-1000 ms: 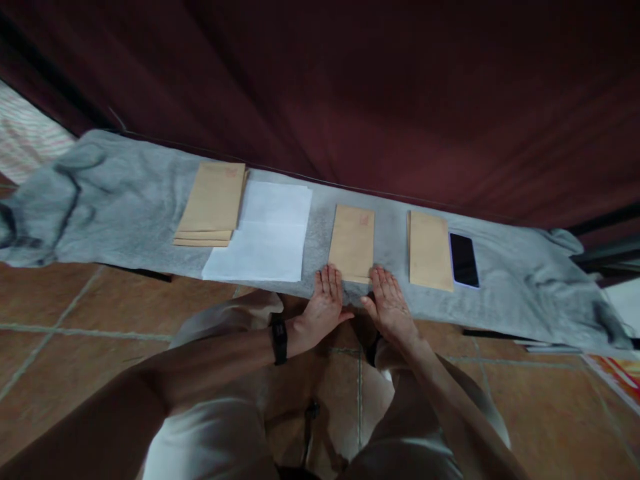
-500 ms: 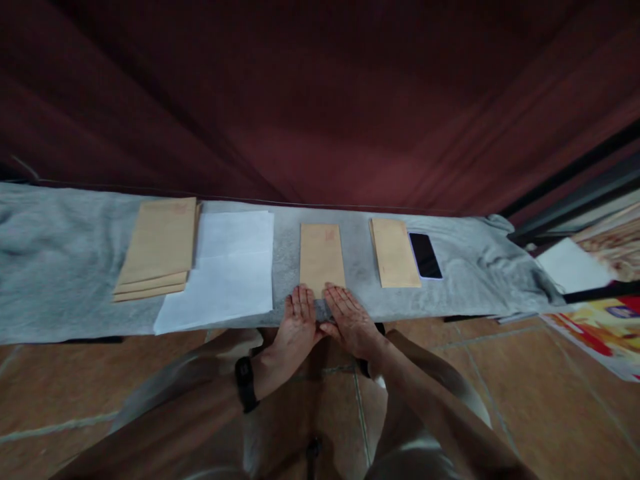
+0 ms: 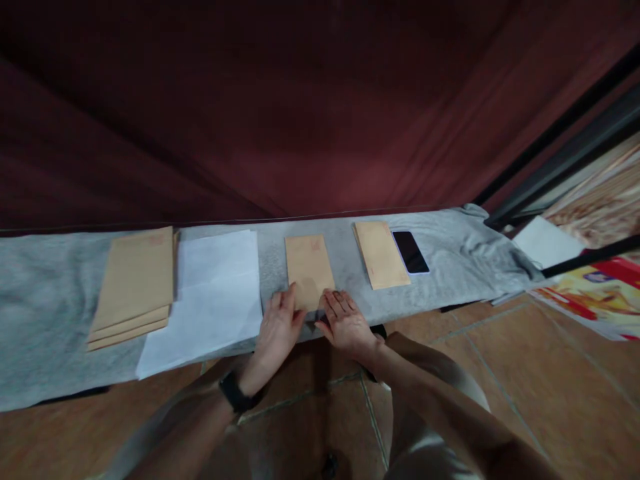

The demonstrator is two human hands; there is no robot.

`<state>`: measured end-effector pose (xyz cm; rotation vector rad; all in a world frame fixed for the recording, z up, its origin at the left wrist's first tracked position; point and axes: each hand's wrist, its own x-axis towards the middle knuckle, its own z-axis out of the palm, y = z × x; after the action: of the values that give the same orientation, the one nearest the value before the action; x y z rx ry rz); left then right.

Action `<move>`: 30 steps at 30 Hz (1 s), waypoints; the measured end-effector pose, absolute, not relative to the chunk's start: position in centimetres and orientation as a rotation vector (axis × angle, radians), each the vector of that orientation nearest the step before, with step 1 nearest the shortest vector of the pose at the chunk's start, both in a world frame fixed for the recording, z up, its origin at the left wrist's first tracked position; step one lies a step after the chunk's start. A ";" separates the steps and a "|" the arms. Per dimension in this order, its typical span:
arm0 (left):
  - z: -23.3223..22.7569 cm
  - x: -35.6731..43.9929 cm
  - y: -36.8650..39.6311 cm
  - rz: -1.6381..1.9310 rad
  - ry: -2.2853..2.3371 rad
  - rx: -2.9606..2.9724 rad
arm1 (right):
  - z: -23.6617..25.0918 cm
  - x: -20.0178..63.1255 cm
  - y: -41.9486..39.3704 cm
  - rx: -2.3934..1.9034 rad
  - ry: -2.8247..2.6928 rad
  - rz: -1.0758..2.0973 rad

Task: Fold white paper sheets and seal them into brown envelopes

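Observation:
A brown paper envelope lies flat in front of me on the grey cloth, a faint reddish print near its top right corner. My left hand rests at its lower left edge, fingers bent a little and the thumb apart from them, near the bottom corner. Over the lower right corner lie the fingers of my right hand, outstretched, with the thumb off to the side. Neither hand lifts the envelope. Its bottom edge is partly hidden by the fingers.
Left of it are white paper sheets and a stack of larger brown envelopes. To the right lie smaller envelopes and a phone. The grey cloth covers a narrow bench before a dark red curtain.
My left hand has slid from the envelope's bottom edge to its left side, so the hands are farther apart. My right hand stays at the lower right corner. The view has tilted slightly.

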<state>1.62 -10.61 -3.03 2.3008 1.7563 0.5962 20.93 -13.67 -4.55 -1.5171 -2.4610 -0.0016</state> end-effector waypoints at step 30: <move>-3.5 2.6 -5.9 0.934 1.619 1.719 | -3.7 20.5 -10.5 -1.577 -2.406 -0.152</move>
<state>2.58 -5.91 -3.53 1.7193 1.6192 0.9344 20.52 -10.45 -3.69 -1.5771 -2.4058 -0.1518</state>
